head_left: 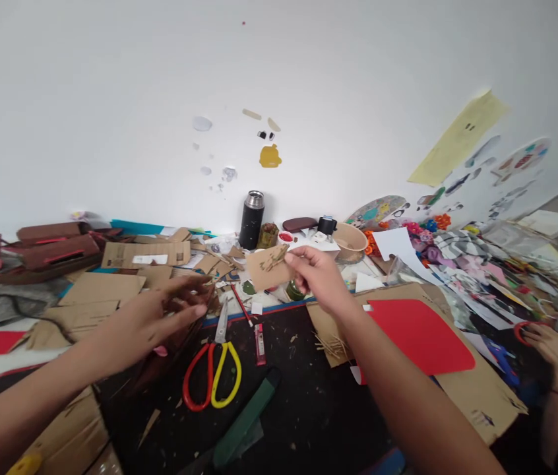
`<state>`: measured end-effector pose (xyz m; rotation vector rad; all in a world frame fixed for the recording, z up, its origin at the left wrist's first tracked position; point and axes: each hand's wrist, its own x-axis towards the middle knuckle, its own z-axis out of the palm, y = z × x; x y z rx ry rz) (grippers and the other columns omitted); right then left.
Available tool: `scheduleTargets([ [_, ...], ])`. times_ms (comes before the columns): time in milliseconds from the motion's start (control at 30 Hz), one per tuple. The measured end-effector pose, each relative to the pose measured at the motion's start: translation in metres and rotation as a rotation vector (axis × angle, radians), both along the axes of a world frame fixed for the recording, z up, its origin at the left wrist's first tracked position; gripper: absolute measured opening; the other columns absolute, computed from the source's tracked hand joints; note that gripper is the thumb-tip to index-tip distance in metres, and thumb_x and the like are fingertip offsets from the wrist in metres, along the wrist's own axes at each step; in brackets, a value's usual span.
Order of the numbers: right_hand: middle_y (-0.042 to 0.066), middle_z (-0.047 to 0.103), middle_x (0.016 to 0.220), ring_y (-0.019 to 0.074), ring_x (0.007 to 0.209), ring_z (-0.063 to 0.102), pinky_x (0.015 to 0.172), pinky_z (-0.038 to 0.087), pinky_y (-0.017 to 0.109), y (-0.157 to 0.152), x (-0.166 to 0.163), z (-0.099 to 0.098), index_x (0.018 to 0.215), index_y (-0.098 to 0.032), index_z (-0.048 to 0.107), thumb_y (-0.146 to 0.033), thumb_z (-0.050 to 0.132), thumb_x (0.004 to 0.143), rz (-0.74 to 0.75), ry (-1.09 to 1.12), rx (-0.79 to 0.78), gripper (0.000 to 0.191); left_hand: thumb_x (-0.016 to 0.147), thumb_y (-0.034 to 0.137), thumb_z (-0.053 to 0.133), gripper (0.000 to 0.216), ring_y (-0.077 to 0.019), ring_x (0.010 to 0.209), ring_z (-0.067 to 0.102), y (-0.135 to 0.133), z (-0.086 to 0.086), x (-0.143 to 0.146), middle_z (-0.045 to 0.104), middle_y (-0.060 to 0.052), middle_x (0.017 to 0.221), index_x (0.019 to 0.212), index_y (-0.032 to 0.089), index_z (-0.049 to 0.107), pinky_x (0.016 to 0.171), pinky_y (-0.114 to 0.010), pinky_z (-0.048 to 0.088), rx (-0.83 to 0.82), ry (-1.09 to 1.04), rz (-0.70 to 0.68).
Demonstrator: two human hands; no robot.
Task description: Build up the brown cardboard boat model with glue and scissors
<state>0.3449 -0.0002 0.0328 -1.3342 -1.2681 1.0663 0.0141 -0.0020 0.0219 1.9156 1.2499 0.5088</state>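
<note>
My right hand (316, 276) pinches a small cardboard piece (262, 269) by its right edge and holds it above the worktop. Thin brown strips lie bunched on that piece near my fingertips. My left hand (173, 313) is open, thumb apart from the bent fingers, over a dark brown object (177, 356); whether it touches this cannot be told. Scissors (214, 369) with one red and one yellow handle lie below, between my hands. Beside them are a red-and-white tube-like item (260, 344), a thin red stick (242, 305) and a green-handled tool (245, 419).
At the back stand a black flask (252, 221) and a round tan bowl (351, 241). Cardboard scraps (103, 288) and a brown ship-like model (56, 251) lie left. Red sheet (417, 336) rests on cardboard at right. Another person's hand (553, 346) holds red-handled scissors far right.
</note>
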Motion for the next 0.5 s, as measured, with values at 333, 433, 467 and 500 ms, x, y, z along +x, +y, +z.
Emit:
scheduleTargets([
  [333, -0.009, 0.054, 0.047, 0.0100, 0.034, 0.042, 0.036, 0.027, 0.022, -0.005, -0.071, -0.062, 0.090, -0.021, 0.065, -0.061, 0.082, 0.080, 0.123, 0.160, -0.087, 0.044, 0.095, 0.061, 0.062, 0.051, -0.0366, 0.120, 0.072, 0.039, -0.007, 0.031, 0.079, -0.015, 0.129, 0.123, 0.020, 0.076, 0.106, -0.050, 0.057, 0.373, 0.090, -0.040],
  [433, -0.009, 0.053, 0.046, 0.0103, 0.034, 0.041, 0.036, 0.025, 0.022, -0.003, -0.079, -0.065, 0.089, -0.022, 0.065, -0.063, 0.082, 0.079, 0.117, 0.175, -0.105, 0.045, 0.094, 0.061, 0.071, 0.054, -0.0391, 0.127, 0.068, 0.035, -0.015, 0.036, 0.076, -0.018, 0.133, 0.128, 0.019, 0.071, 0.110, -0.053, 0.053, 0.492, 0.177, -0.090],
  [467, -0.010, 0.052, 0.045, 0.0102, 0.034, 0.041, 0.036, 0.026, 0.022, -0.002, -0.082, -0.066, 0.089, -0.022, 0.065, -0.063, 0.082, 0.079, 0.113, 0.183, -0.105, 0.045, 0.093, 0.058, 0.074, 0.053, -0.0399, 0.128, 0.067, 0.034, -0.016, 0.038, 0.075, -0.018, 0.134, 0.128, 0.019, 0.070, 0.110, -0.054, 0.052, 0.525, 0.219, -0.098],
  [500, -0.010, 0.051, 0.045, 0.0101, 0.034, 0.041, 0.036, 0.027, 0.022, -0.001, -0.084, -0.067, 0.088, -0.022, 0.064, -0.062, 0.082, 0.079, 0.111, 0.193, -0.104, 0.045, 0.093, 0.054, 0.076, 0.051, -0.0403, 0.128, 0.067, 0.032, -0.017, 0.040, 0.074, -0.019, 0.133, 0.128, 0.018, 0.068, 0.108, -0.054, 0.052, 0.551, 0.264, -0.101],
])
